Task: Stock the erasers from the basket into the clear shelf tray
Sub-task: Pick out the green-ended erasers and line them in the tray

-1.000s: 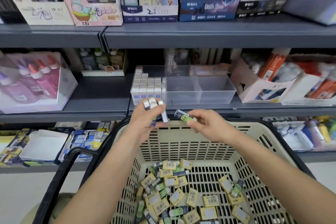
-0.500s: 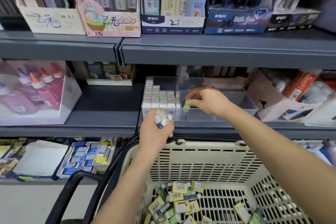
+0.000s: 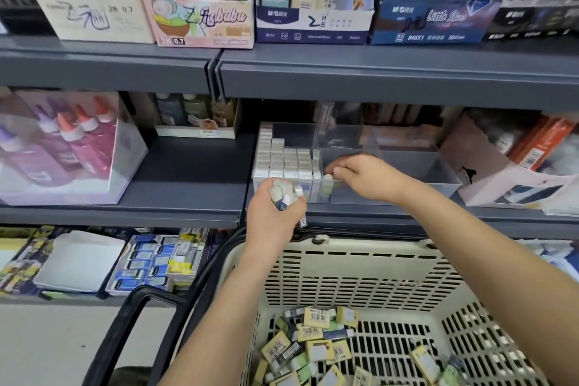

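A clear shelf tray [image 3: 438,180] stands on the middle shelf, its left compartment packed with rows of white erasers [image 3: 283,161]. My right hand [image 3: 366,177] reaches into the tray's middle compartment and pinches a green eraser [image 3: 326,186] standing upright at that compartment's front left corner. My left hand [image 3: 275,216] hovers in front of the tray and grips a bunch of several erasers [image 3: 286,194]. The cream basket [image 3: 360,273] sits below, with many loose erasers [image 3: 316,345] on its floor.
A box of glue bottles [image 3: 62,147] stands on the left of the same shelf. A pink carton [image 3: 501,172] is right of the tray. Boxes of pencils and pens line the upper shelf [image 3: 376,72]. The basket's black handle [image 3: 131,316] hangs at the left.
My right hand carried the green eraser from above the basket up into the tray and lowered it against the compartment's front corner. My left hand stayed in front of the tray with its bunch.
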